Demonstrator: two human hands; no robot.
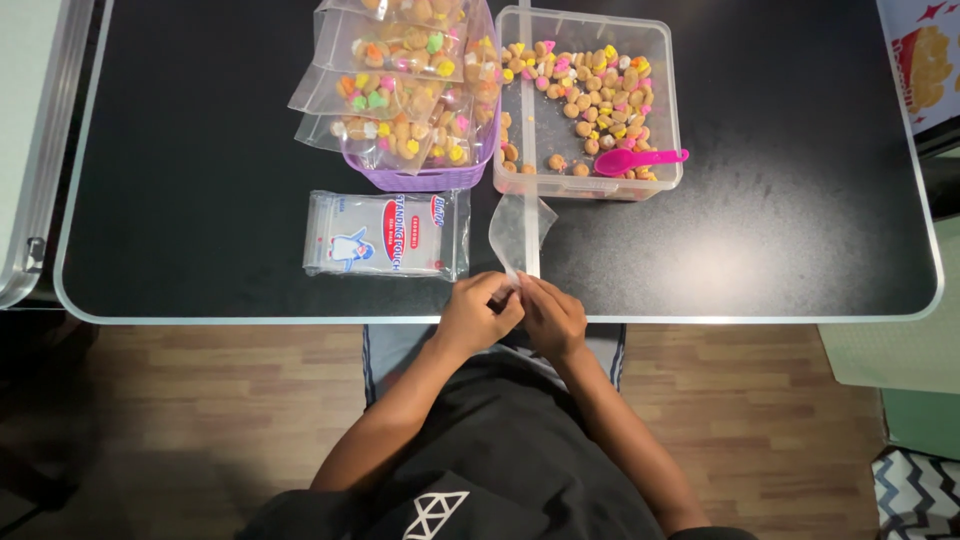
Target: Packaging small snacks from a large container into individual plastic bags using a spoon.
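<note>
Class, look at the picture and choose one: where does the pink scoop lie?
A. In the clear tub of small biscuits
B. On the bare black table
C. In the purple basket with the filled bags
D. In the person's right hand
A: the pink scoop lies inside the clear tub, at its near edge among the small biscuits, while both hands hold an empty clear pouch.

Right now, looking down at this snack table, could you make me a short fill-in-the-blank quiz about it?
1. Both hands, left hand and right hand, pinch one empty clear ____.
2. The scoop lying in the clear tub is coloured ____.
3. The filled snack bags are stacked in a ____ basket.

Missing words: pouch; pink; purple
</note>
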